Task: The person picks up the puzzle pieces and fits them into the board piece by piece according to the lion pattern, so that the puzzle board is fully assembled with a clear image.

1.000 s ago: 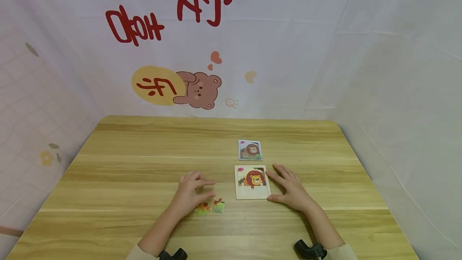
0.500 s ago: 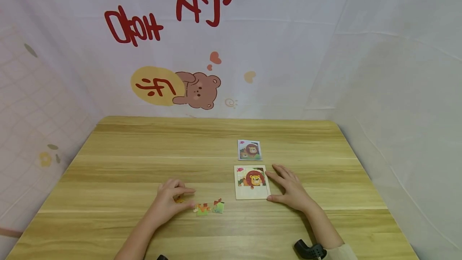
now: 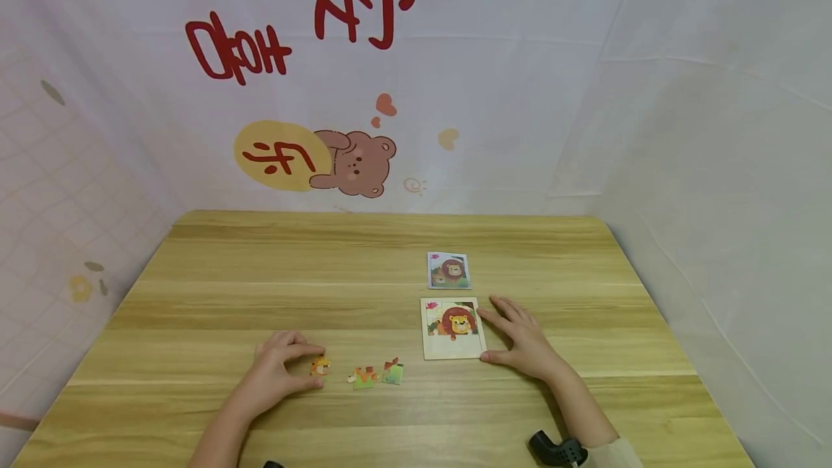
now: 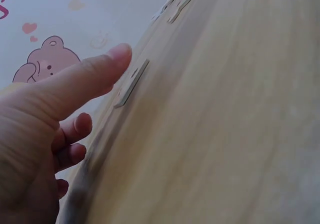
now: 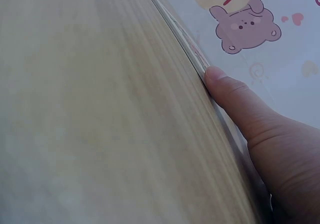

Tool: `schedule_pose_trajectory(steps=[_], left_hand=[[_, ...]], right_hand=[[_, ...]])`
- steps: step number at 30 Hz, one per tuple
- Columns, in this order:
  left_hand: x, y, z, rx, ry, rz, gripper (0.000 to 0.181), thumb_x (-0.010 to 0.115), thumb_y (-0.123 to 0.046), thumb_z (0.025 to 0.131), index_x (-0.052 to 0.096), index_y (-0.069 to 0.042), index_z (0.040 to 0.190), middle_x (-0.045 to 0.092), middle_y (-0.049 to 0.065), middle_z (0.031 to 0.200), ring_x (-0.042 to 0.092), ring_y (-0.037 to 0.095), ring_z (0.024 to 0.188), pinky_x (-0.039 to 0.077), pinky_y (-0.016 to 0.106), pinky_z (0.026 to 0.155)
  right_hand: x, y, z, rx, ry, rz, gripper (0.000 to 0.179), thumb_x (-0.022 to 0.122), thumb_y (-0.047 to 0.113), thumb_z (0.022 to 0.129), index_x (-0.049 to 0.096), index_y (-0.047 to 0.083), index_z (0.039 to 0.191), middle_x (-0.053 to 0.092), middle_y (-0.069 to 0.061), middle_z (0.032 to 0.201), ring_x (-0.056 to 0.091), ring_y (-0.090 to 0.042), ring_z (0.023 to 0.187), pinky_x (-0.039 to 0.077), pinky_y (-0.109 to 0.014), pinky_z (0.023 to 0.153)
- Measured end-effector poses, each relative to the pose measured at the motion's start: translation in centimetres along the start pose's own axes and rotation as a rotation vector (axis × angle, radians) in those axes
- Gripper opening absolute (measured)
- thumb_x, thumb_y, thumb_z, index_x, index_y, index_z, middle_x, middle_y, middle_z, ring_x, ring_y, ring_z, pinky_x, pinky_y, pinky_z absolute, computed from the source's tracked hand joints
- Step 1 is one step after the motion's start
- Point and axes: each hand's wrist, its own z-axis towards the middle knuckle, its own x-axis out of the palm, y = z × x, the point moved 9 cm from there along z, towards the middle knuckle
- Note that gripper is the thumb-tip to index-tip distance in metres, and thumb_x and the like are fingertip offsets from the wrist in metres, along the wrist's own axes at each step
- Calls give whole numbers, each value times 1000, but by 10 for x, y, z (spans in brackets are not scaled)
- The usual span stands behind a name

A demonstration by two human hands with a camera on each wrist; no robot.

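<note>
My left hand (image 3: 273, 374) is low over the table at the left, thumb and index finger spread on either side of a yellow-orange puzzle piece (image 3: 320, 366). In the left wrist view that puzzle piece (image 4: 132, 84) lies flat on the wood near the thumb. Two more puzzle pieces lie to its right: an orange-and-green one (image 3: 364, 378) and a green one with a reddish top (image 3: 393, 373). My right hand (image 3: 523, 341) touches the right edge of the square puzzle board (image 3: 448, 349) with thumb and index finger. The board's upper part shows a lion; its lower strip is bare.
A small lion picture card (image 3: 449, 271) lies just behind the board. Wooden table (image 3: 260, 273) spreads all around, with a white printed cloth (image 3: 507, 92) hanging behind it and at both sides.
My left hand has moved left, away from the orange-and-green piece, to the yellow-orange piece, which now shows between its fingers. The right hand and board stay put.
</note>
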Motion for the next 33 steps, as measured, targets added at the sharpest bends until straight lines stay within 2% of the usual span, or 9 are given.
schedule_pose_trajectory(steps=[11, 24, 33], left_hand=[[-1, 4, -3, -17, 44, 25, 45, 87, -37, 60, 75, -21, 100, 52, -12, 92, 41, 12, 94, 18, 39, 74], [4, 9, 3, -61, 64, 26, 38, 90, -33, 62, 70, -27, 94, 55, -17, 97, 42, 17, 103, 20, 40, 79], [8, 4, 8, -50, 48, -52, 41, 90, -31, 62, 70, -23, 97, 57, -12, 101, 43, 18, 103, 21, 44, 85]], right_hand=[[1, -1, 0, 3, -1, 1, 81, 69, 61, 76, 47, 22, 144, 28, -11, 153, 18, -33, 140, 14, -63, 102], [1, -3, -1, 14, 4, 10, 81, 69, 61, 76, 46, 23, 144, 27, -11, 154, 17, -34, 140, 13, -63, 103], [2, -2, -1, 6, 0, 5, 81, 69, 62, 77, 47, 22, 144, 27, -11, 154, 17, -34, 140, 12, -62, 103]])
